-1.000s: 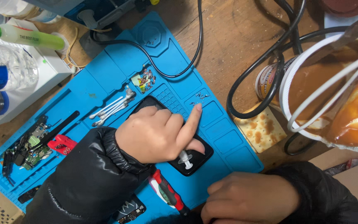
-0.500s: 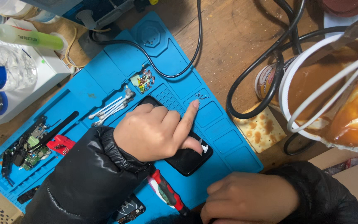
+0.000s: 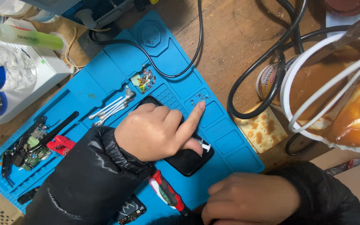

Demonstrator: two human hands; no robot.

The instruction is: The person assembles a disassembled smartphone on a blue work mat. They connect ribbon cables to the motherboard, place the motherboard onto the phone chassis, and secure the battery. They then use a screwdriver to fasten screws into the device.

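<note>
The left hand point(image 3: 157, 131) lies on a black phone point(image 3: 188, 156) that rests flat near the middle of a blue work mat point(image 3: 230, 143). Most of its fingers are curled in, while the forefinger stretches out straight, its tip touching the mat beside a small scatter of tiny screws point(image 3: 199, 97) in a shallow square compartment. The thumb presses on the phone's dark face; the hand grips nothing.

The right hand point(image 3: 251, 198) sits at the mat's near edge, knuckles up and fingers folded under — whether it holds anything cannot be told.

A red-handled screwdriver point(image 3: 167, 191) lies just below the phone, partly under the left sleeve. Cotton swabs point(image 3: 111, 108) lie above the left wrist, and a circuit board point(image 3: 30, 148) sits at the mat's left end. A cracker point(image 3: 261, 129) rests on the wooden table just off the mat — beside black cables point(image 3: 246, 83).
</note>
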